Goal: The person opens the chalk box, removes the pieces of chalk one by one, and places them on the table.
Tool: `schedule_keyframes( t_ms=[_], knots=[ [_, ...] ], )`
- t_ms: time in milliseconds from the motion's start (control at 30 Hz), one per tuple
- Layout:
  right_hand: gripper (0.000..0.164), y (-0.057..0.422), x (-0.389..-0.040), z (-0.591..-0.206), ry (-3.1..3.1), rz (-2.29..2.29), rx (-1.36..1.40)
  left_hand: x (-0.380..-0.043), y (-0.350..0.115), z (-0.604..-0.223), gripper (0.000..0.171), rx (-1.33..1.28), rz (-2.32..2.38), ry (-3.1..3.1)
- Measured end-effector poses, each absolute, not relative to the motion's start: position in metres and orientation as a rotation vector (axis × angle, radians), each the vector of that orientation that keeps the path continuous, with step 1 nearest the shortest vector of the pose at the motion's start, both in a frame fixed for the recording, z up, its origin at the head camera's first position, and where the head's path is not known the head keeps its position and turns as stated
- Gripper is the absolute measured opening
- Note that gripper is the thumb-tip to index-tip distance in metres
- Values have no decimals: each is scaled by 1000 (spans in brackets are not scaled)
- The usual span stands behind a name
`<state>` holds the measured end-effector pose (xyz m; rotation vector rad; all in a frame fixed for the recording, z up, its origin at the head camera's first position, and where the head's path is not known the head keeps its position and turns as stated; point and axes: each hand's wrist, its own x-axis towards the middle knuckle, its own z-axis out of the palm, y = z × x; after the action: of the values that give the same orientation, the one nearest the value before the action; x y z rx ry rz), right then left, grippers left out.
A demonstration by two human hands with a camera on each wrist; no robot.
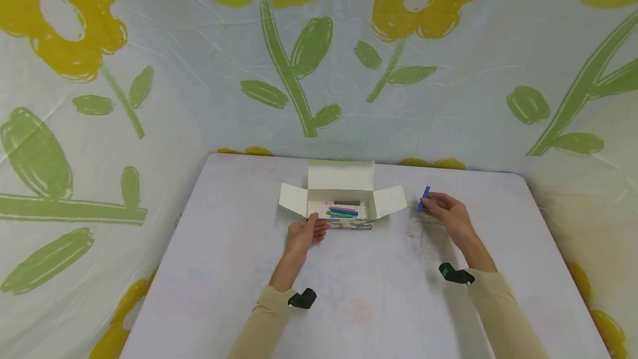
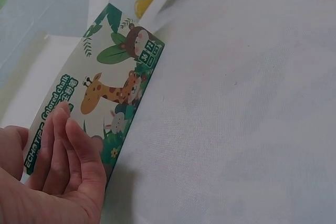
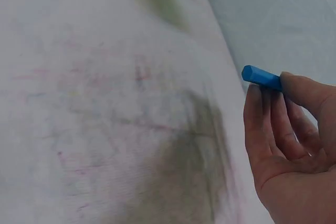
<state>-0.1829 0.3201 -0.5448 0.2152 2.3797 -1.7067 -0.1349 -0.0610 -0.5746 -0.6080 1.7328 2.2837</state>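
An open cardboard box of colored chalk (image 1: 359,225) stands on the table, printed with a giraffe and other animals on its front panel (image 2: 107,85). My left hand (image 1: 301,236) grips the left part of that front wall, thumb over the rim and fingers along the outside. Inside lie a black chalk stick (image 1: 347,202), a green one (image 1: 340,215), a blue one (image 1: 344,211) and several paler ones. To the right of the box, my right hand (image 1: 452,216) pinches a blue chalk stick (image 3: 261,77) between thumb and fingertips, raised over the table.
Lid and side flaps of the box are folded out, the right flap (image 1: 390,201) on the side of my right hand. Faint colored smudges (image 3: 142,72) mark the white table (image 1: 239,292). A flower-printed curtain (image 1: 448,109) hangs behind and beside it.
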Motion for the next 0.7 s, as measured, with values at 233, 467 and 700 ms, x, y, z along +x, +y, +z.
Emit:
schedule_keyframes(
  t_ms=[233, 467, 700],
  knots=[
    [59, 318, -178, -566, 2454, -1663, 185, -135, -61, -576, 40, -607, 2288, 1732],
    [47, 314, -174, -571, 2609, -1479, 177, -134, -61, -577, 41, -593, 2288, 1741],
    [41, 304, -176, -570, 2779, -1287, 241, -133, -59, -578, 40, -600, 2295, 1734]
  ],
)
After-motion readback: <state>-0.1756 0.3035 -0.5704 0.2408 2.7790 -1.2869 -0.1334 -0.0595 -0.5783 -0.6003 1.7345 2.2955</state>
